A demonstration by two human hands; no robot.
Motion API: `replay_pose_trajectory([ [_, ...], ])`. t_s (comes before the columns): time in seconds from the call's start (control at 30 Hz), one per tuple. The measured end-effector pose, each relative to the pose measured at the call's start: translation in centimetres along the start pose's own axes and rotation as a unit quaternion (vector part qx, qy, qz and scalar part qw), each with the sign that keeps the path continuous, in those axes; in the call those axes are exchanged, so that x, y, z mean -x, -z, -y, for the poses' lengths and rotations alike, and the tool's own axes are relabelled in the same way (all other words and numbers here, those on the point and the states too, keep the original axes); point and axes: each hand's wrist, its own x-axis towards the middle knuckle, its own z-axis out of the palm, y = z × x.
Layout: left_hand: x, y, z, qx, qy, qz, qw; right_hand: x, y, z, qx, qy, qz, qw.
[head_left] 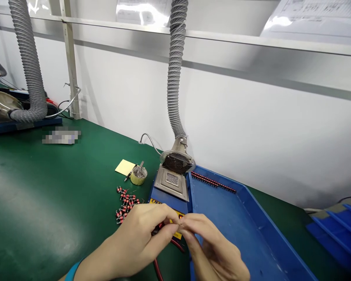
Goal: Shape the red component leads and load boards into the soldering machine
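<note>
On green mat (32, 203), red components (125, 203)

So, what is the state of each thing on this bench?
Left hand: pinched shut.
Right hand: pinched shut, touching left fingertips.
Solder pot: uncovered.
Hose: hanging, mouth above pot.
Loose parts: piled on mat.
Tray: holds a parts row along far wall.
Tape roll: lying flat.
</note>
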Motion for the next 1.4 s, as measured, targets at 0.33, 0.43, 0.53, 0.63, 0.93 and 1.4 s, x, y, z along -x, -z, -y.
replay_pose_trajectory([
  [0.33, -0.1, -0.2, -0.1, -0.044, -0.059, -0.033, 0.997, -0.1, 0.5, -0.5, -0.171, -0.153, 0.052, 0.972],
  [0.43, -0.1, 0.0, -0.1, 0.013, -0.01, -0.009, 1.0, -0.3, 0.4, -0.5, -0.004, 0.012, 0.023, 1.0],
  [0.53, -0.2, -0.3, 0.3, -0.057, -0.065, -0.024, 0.996, 0.0, 0.0, -0.3, 0.039, 0.032, 0.022, 0.999],
  [0.63, -0.2, -0.7, 0.6, -0.157, -0.141, -0.043, 0.977, 0.3, -0.2, -0.3, -0.142, -0.193, 0.081, 0.967],
  [0.93, -0.1, -0.2, 0.2, 0.024, -0.017, -0.016, 0.999, 0.3, 0.2, -0.5, 0.007, 0.003, 0.012, 1.0],
  [1.4, 0.0, 0.2, -0.2, 0.115, 0.113, 0.041, 0.986, -0.2, 0.5, -0.7, -0.14, -0.118, 0.066, 0.981],
])
